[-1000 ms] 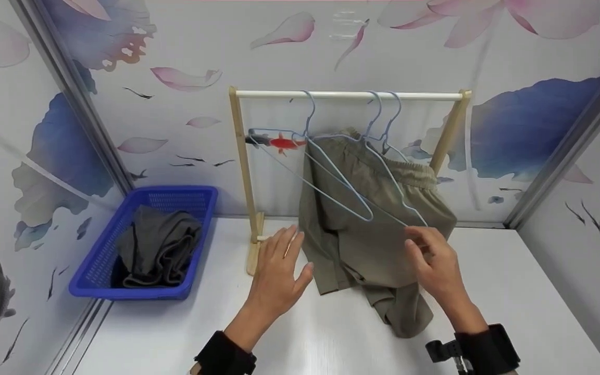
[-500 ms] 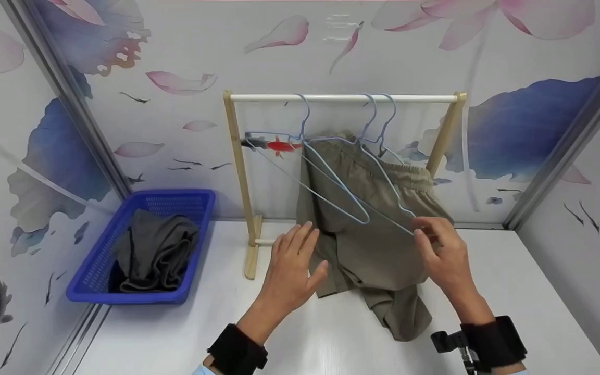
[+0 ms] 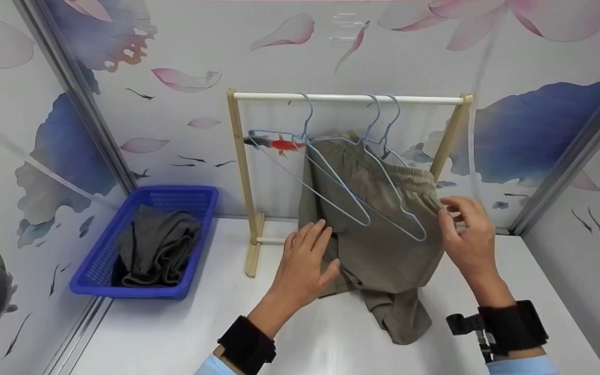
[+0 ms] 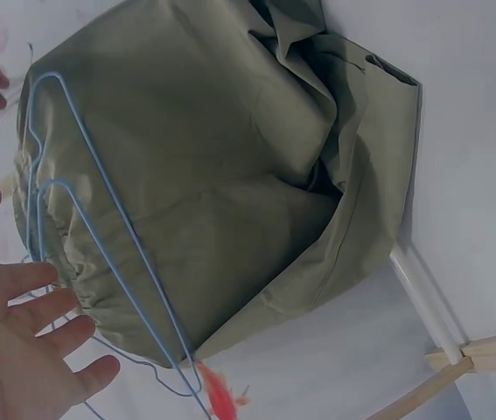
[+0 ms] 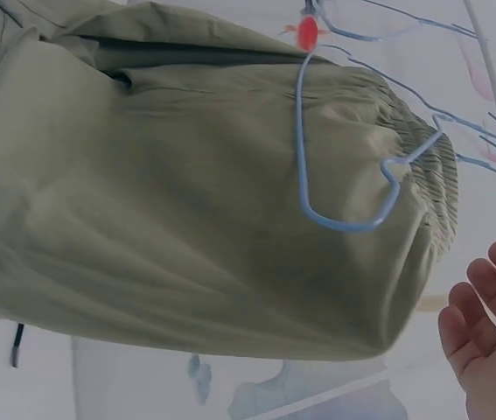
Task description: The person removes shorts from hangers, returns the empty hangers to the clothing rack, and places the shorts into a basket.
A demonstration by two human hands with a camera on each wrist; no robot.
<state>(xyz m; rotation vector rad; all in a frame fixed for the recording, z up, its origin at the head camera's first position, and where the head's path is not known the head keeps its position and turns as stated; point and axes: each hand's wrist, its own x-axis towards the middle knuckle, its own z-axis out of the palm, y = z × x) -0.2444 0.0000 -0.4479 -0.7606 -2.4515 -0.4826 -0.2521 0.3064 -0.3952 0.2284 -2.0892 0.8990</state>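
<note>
Olive-green trousers (image 3: 378,255) with an elastic waistband hang from a blue wire hanger on the rack, their lower part folded down on the table. Two more blue hangers, the left one (image 3: 369,224) and the middle one (image 3: 424,239), hang in front of the cloth. My left hand (image 3: 305,260) is spread before the lower left of the trousers; in the left wrist view its fingers hold nothing. Beside the right edge of the waistband is my right hand (image 3: 472,229), fingers loosely bent. The right wrist view shows this hand (image 5: 492,324) apart from the cloth.
The rack has a white rail (image 3: 341,97) and wooden legs (image 3: 242,172). To the left stands a blue plastic basket (image 3: 138,294) with a dark grey garment (image 3: 159,247) in it. Patterned panels close off the back and sides of the white table (image 3: 331,349).
My right hand has let go of the middle hanger's lower corner and moved right to the trousers' edge. My left hand has shifted slightly right.
</note>
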